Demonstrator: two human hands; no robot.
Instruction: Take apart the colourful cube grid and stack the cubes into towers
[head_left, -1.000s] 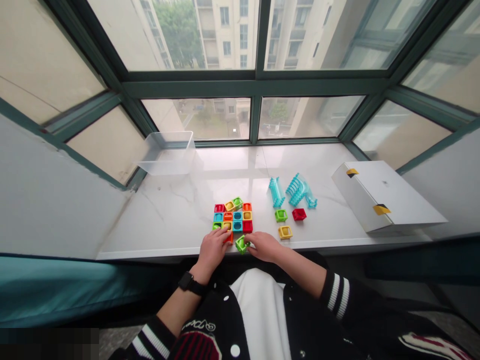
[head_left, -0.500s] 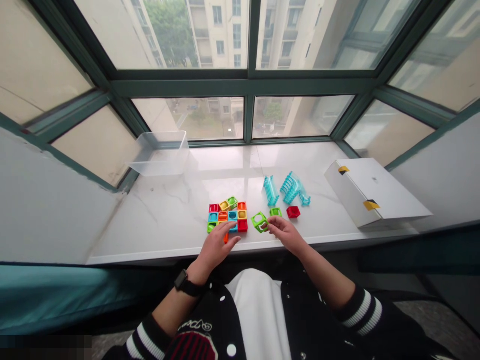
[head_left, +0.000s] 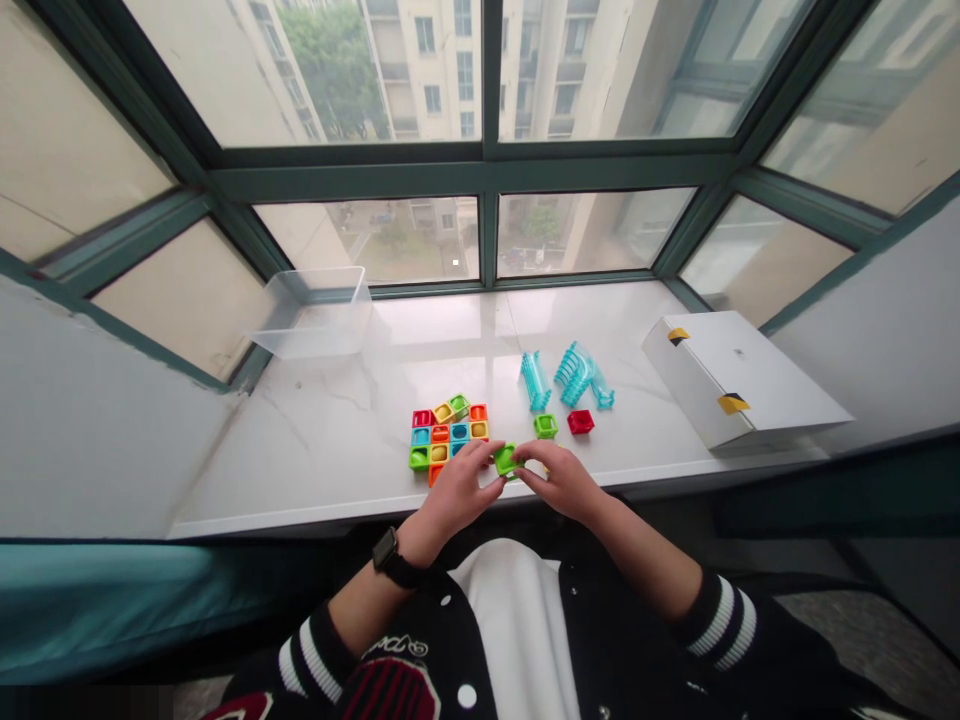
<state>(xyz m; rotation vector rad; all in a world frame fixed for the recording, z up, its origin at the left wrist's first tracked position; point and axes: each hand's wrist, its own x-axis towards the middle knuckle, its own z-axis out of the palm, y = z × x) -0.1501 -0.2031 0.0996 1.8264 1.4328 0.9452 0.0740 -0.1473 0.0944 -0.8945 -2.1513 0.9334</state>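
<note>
Close to the front edge (head_left: 300, 513) of the surface (head_left: 337, 420), my left hand (head_left: 466, 482) and right hand (head_left: 561, 480) pinch a green block (head_left: 505, 460) between them. From it, the surface runs to the window frame (head_left: 487, 240) at twelve o'clock. Coloured blocks (head_left: 439, 433) crowd nine to ten, blue tracks (head_left: 535, 380) one, a red block (head_left: 580, 422) two; a white box (head_left: 757, 370) bounds two to three, a clear bin (head_left: 307, 341) ten.

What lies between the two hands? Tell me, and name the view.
In the head view, one green block is held between the left hand and the right hand.
</note>
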